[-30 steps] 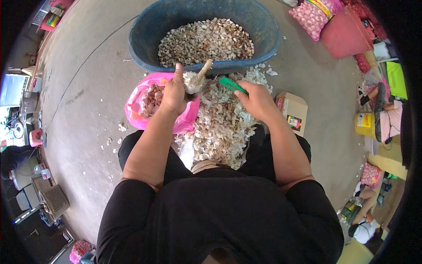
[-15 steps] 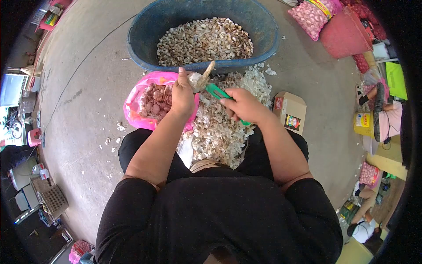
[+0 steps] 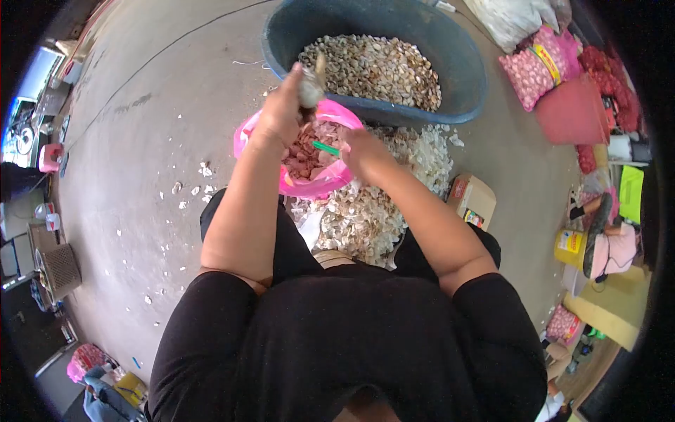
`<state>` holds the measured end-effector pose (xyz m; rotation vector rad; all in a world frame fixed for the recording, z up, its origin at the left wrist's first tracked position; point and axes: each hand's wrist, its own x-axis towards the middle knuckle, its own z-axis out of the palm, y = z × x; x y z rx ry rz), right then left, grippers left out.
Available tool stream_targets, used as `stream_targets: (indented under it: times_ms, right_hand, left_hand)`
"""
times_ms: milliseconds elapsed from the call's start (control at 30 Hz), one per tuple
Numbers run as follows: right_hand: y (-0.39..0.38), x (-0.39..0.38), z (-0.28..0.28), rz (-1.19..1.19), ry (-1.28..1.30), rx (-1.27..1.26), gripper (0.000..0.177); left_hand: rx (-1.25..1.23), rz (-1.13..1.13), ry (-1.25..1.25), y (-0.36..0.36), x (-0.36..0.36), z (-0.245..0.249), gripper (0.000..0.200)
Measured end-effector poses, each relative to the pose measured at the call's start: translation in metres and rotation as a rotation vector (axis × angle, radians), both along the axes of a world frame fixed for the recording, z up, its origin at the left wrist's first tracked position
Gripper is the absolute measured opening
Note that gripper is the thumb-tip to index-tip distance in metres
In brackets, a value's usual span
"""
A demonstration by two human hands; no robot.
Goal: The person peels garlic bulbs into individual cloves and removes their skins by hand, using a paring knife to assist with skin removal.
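My left hand (image 3: 283, 112) is closed round a whitish garlic bulb (image 3: 309, 91) with a stem pointing up, near the rim of the blue tub (image 3: 464, 81). My right hand (image 3: 364, 153) grips a green-handled tool (image 3: 325, 148), partly hidden and blurred, over the pink bag (image 3: 330, 184). Reddish-brown pieces (image 3: 302, 158) lie in that bag. Many garlic cloves (image 3: 383, 67) fill the bottom of the tub. Between my knees is a heap of pale peels (image 3: 362, 218).
A cardboard box (image 3: 474, 197) sits right of the peels. At the right stand a red tub (image 3: 573, 112), a pink net bag (image 3: 538, 67) and a yellow bucket (image 3: 569, 243); people sit nearby. A grey crate (image 3: 62, 271) is at the far left.
The view has turned, shifting the tub and bag rightward. My left hand has raised the bulb, and my right hand has drawn the green tool away from it, over the pink bag.
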<state>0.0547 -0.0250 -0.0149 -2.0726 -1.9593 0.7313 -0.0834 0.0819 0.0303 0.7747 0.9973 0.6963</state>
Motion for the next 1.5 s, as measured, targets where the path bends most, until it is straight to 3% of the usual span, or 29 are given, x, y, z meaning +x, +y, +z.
stream_targets:
  times_ms: [67, 167, 267, 300, 400, 433, 533, 567, 667, 700, 800, 833, 933, 967, 1067, 1100, 1200, 1267, 1500]
  right_hand:
    - [0.005, -0.008, 0.028, -0.198, 0.042, 0.556, 0.030]
    - [0.014, -0.004, 0.065, -0.053, 0.105, 0.871, 0.025]
    - [0.014, 0.009, 0.061, 0.067, 0.015, 0.560, 0.027]
    - [0.012, 0.013, 0.062, 0.073, -0.070, 0.468, 0.028]
    - [-0.003, 0.013, 0.066, 0.023, -0.079, 0.256, 0.029]
    - [-0.008, 0.018, 0.055, 0.026, 0.041, 0.397, 0.032]
    - [-0.024, 0.017, 0.054, -0.126, 0.549, 0.419, 0.035]
    - [-0.036, 0.017, 0.072, -0.240, 0.748, 0.219, 0.038]
    - [-0.053, 0.038, 0.074, -0.461, 1.115, 0.268, 0.041]
    - [-0.060, 0.052, 0.080, -0.473, 1.029, 0.197, 0.044]
    - [-0.073, 0.081, 0.024, -0.329, -0.068, 0.161, 0.044]
    - [-0.081, 0.082, 0.021, -0.341, -0.295, -0.025, 0.045]
    - [-0.076, 0.085, 0.028, -0.543, 0.057, 0.130, 0.046]
    - [-0.071, 0.083, 0.024, -0.616, 0.300, 0.234, 0.043]
    - [-0.054, 0.046, 0.057, -0.574, 0.398, 0.472, 0.038]
    - [-0.049, 0.037, 0.064, -0.561, 0.325, 0.477, 0.036]
    - [-0.040, 0.024, 0.068, -0.500, 0.137, 0.537, 0.033]
    - [-0.037, 0.023, 0.060, -0.445, 0.050, 0.634, 0.033]
    - [-0.032, 0.022, 0.061, -0.381, 0.223, 0.703, 0.019]
  left_hand:
    - [0.069, -0.025, 0.041, -0.012, 0.007, 0.015, 0.043]
    - [0.173, -0.158, 0.048, -0.022, 0.010, 0.018, 0.047]
    - [0.130, -0.303, 0.215, -0.032, 0.016, 0.036, 0.050]
    - [0.321, -0.236, 0.199, -0.024, 0.027, -0.005, 0.050]
    - [0.456, -0.313, 0.353, -0.032, 0.035, 0.001, 0.044]
    - [0.517, -0.294, 0.341, -0.039, 0.036, 0.010, 0.038]
    - [0.078, -0.303, 0.017, -0.047, 0.043, 0.022, 0.034]
    - [-0.072, -0.317, -0.158, -0.047, 0.045, 0.021, 0.036]
    - [-0.145, -0.404, -0.317, -0.042, 0.046, 0.023, 0.040]
    - [-0.148, -0.430, -0.363, -0.043, 0.049, 0.020, 0.044]
    - [-0.194, -0.451, -0.337, -0.047, 0.058, 0.018, 0.048]
    - [-0.168, -0.456, -0.323, -0.048, 0.061, 0.016, 0.048]
    - [-0.206, -0.420, -0.260, -0.051, 0.072, 0.007, 0.046]
    - [-0.194, -0.430, -0.299, -0.054, 0.074, 0.004, 0.043]
    - [-0.084, -0.412, -0.165, -0.069, 0.082, 0.007, 0.043]
    - [-0.027, -0.349, -0.243, -0.074, 0.089, -0.002, 0.046]
    - [-0.011, -0.422, -0.127, -0.079, 0.087, 0.008, 0.049]
    - [-0.004, -0.358, -0.138, -0.078, 0.088, 0.004, 0.048]
    - [0.008, -0.188, -0.227, -0.078, 0.089, -0.010, 0.036]
